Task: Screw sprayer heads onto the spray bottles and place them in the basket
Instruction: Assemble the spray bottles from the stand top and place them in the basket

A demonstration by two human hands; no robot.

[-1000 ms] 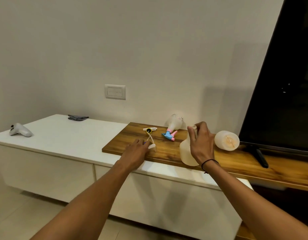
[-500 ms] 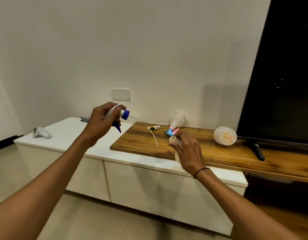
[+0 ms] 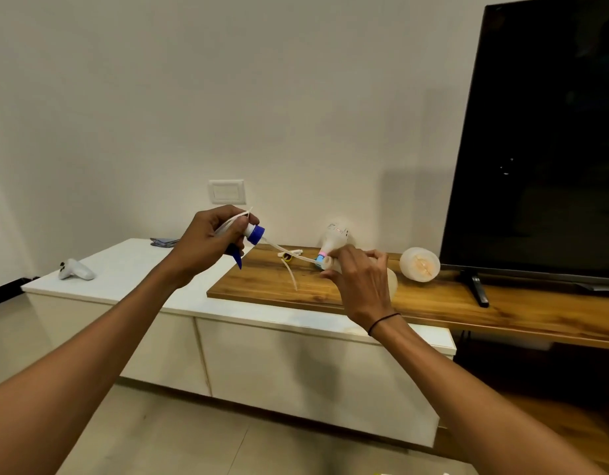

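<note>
Blue-collared sprayer head [image 3: 251, 233] aloft, its dip tube [image 3: 289, 252] angled toward tilted translucent bottle's [image 3: 390, 281] neck.

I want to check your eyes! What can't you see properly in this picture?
All from the head view:
- Held bottle: mostly covered by the right hand.
- Blue sprayer head: its top is wrapped inside the left hand.
- Tube tip: too thin to tell whether it has entered the bottle's mouth.
- Basket: nowhere in view.
- Television: cut off by the right edge.
</note>
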